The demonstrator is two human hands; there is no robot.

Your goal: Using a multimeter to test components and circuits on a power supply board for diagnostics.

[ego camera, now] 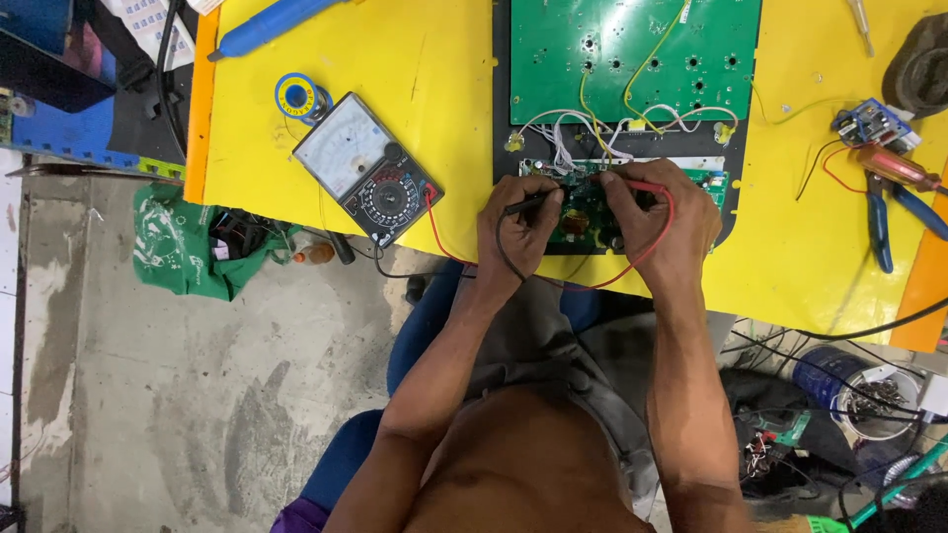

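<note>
Bare yellow table (434, 59) left of boards; multimeter (367, 169), red lead (444, 247) crowd left approach

Black probe (528, 203), red probe (647, 186) tips on small green board (585, 212).

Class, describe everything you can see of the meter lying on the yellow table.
The meter is a flat rectangular box, seemingly plastic, lying face up and turned at a slant on the yellow table. Its upper half is a pale dial window, its lower half black with a round selector knob. A red lead and a black lead run from its lower end toward the hands. A blue solder reel sits by its top corner.
</note>
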